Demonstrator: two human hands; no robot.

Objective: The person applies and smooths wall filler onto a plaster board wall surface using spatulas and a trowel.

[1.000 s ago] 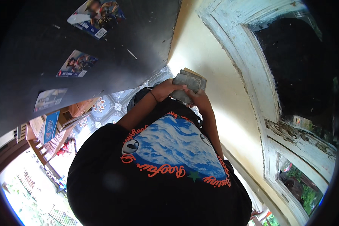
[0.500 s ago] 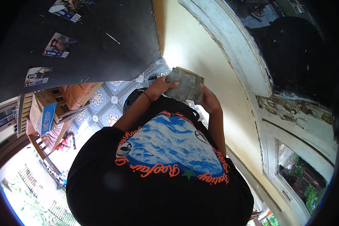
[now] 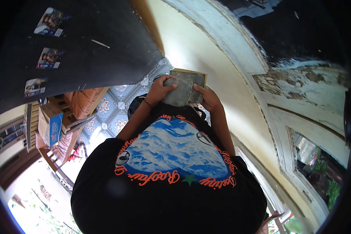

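In front of my body are flat grey rectangular pieces with worn, blotchy faces. The nearer piece [image 3: 178, 94] overlaps a second grey piece [image 3: 187, 75] behind it, and a thin tan edge [image 3: 197, 72] shows along the far side. I cannot make out their exact kind. My left hand [image 3: 158, 90] grips the left side, its thumb lying on the nearer piece. At the right side, my right hand [image 3: 211, 99] is closed on the stack, with the thumb on the farther piece. Most fingers are hidden underneath.
A black board [image 3: 117, 23] with small pictures rises ahead on the left. Close on the right is a cream wall [image 3: 238, 93] with a peeling white frame [image 3: 222, 27]. Patterned tiles [image 3: 105, 105] cover the floor. Wooden furniture carries a blue-and-brown box [image 3: 52, 126].
My right hand has shifted, bringing its thumb onto the face of the grey pieces. The stack now lies more level and slightly further left in view, and the view itself has turned a little.
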